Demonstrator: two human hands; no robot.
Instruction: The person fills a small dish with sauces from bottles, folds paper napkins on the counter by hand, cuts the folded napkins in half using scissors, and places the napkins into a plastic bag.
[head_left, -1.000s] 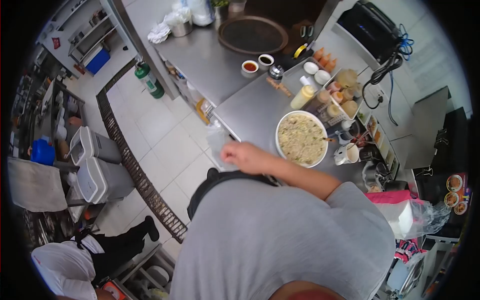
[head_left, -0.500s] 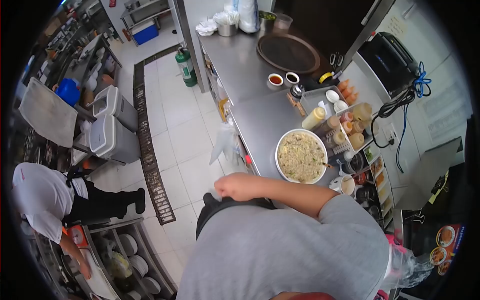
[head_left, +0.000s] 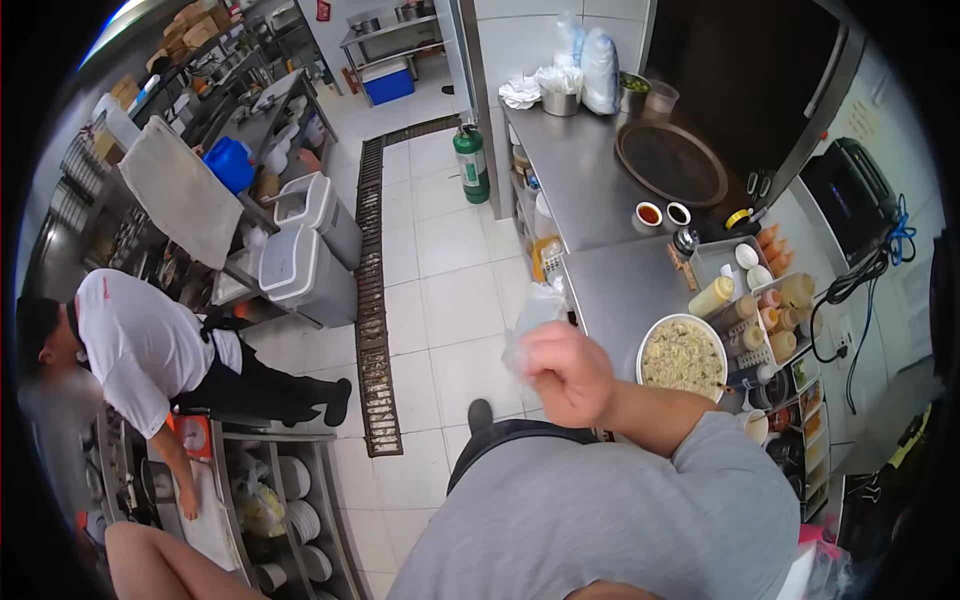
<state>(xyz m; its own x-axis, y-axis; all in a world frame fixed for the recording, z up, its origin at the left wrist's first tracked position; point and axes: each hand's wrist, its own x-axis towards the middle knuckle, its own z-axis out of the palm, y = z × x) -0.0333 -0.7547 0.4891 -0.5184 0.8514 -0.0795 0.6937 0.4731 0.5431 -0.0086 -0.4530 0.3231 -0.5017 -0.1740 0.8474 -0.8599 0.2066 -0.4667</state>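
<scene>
My right hand (head_left: 570,372) is raised in front of my body, its fingers curled closed. I see nothing in it. From my viewpoint it overlaps a clear plastic bag or glove (head_left: 540,308) hanging at the counter's edge; whether they touch, I cannot tell. Just beyond my right forearm, a round white bowl (head_left: 641,372) of what looks like fried rice (head_left: 684,352) stands on the steel counter (head_left: 612,292). Only part of my left arm (head_left: 165,565) shows at the bottom left, with the hand out of view.
Squeeze bottles (head_left: 713,297), two sauce cups (head_left: 649,214) and a round brown tray (head_left: 670,163) occupy the counter. A co-worker (head_left: 145,335) leans over a white board (head_left: 210,520) at left. Grey bins (head_left: 310,280), a floor drain (head_left: 372,300) and a green gas cylinder (head_left: 470,165) lie ahead.
The view has swung left, so the counter and bowl appear further right. My right hand has come up, still closed. Part of my left arm has entered at the bottom left.
</scene>
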